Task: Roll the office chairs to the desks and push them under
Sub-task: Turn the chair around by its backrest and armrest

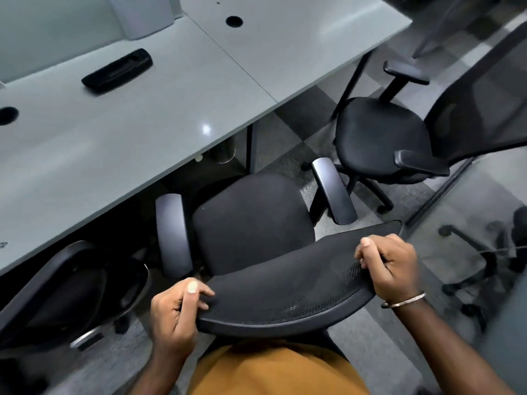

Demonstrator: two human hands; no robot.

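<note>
A black office chair (251, 223) stands right in front of me, its seat facing the grey desk (114, 132) and its front edge at the desk's edge. My left hand (176, 312) grips the left end of its mesh backrest (285, 289). On the right end of the backrest's top my right hand (390, 266) holds on, fingers curled over the rim. A second black chair (382, 138) stands to the right, out from the neighbouring desk (299, 44). A third chair (65, 289) sits at the left, partly under the desk.
A black oblong object (117, 71) lies on the desk top, with cable holes (234, 21) further back. A desk leg (252, 149) stands just ahead of the chair. A glass partition (484, 252) at the right reflects chair bases. The floor is grey carpet tiles.
</note>
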